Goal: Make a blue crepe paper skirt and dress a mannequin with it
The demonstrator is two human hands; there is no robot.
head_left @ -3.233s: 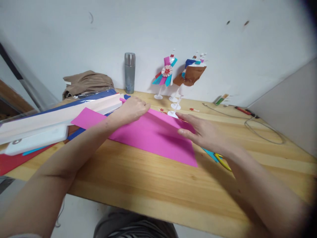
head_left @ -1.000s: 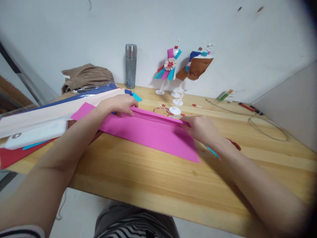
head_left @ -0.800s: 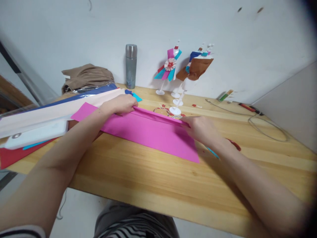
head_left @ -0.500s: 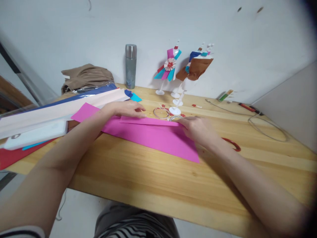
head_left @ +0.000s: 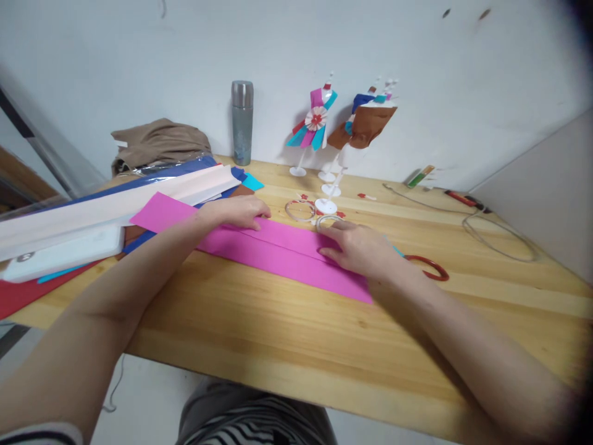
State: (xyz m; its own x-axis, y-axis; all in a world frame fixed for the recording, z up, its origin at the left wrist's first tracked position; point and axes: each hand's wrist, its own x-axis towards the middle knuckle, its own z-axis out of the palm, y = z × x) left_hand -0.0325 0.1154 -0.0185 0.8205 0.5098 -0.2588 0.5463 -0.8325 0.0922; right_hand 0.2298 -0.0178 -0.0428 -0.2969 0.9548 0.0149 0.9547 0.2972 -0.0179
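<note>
Spanning the view, the wooden tabletop [head_left: 259,334] carries everything, with stacked sheets [head_left: 115,201] piled towards its left edge. Next in size comes the pink sheet [head_left: 282,264], running from that pile towards the middle of the tabletop, set back from the front edge, its left end lying over the stack and a flap folded along its far side. It looks light and soft, likely to crease readily and to skid on the smooth wood, so the two ends of the fold seem the best holds, pressed flat rather than pulled. A grey flask [head_left: 243,127] stands upright by the back edge. The left hand [head_left: 243,211] lies palm down on the flap, fingers bent; whether it pinches the sheet I cannot tell. The right hand [head_left: 354,245] rests over the flap's other end, thumb and fingers parted, pressing without a visible pinch. Just beyond it, towards the right edge, is a red loop [head_left: 435,267]. Smaller still, a clear ring [head_left: 300,220] and a red flower [head_left: 304,196] lie between the hands and the back edge.
</note>
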